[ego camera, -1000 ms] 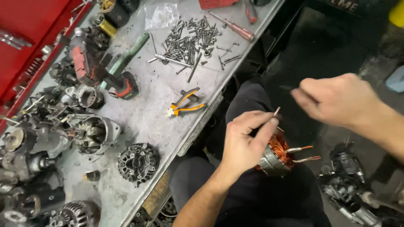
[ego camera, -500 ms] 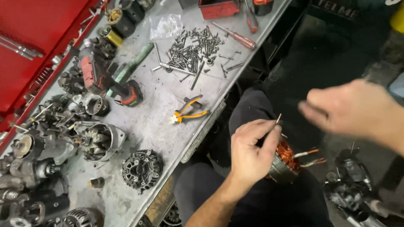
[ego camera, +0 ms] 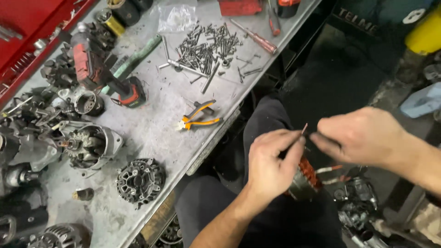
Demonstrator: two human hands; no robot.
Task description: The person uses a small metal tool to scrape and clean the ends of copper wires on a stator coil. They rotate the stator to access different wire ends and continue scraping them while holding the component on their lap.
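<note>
Sitting at the grey metal surface [ego camera: 151, 133], I have my lap as the working place, and everything on the bench stays well apart from what my hands are doing: the alternator housing [ego camera: 87, 144], the red cordless driver [ego camera: 98, 73], the black finned end cover [ego camera: 140, 180], the heap of bolts and screws [ego camera: 206, 46] and the orange-handled pliers [ego camera: 198, 119]. The copper-wound stator [ego camera: 304, 180] rests on my thigh, just under my left hand [ego camera: 271, 167], which half covers it, so only its rim and some red-brown winding show. My left fingers [ego camera: 287, 140] are pressed together in a pinch on a thin wire lead [ego camera: 304, 128] that stands up from the winding. My right hand [ego camera: 363, 138] sits just beside it, its fingers [ego camera: 324, 140] drawn together toward the same lead, though I cannot tell whether they already grip it. To do this well, I judge I should keep the left pinch low and firm so the lead does not flex at its root, work the tip with the right in small movements, and keep the stator steady on my leg so it cannot roll toward the two other leads [ego camera: 330, 174] sticking out on its right side.
</note>
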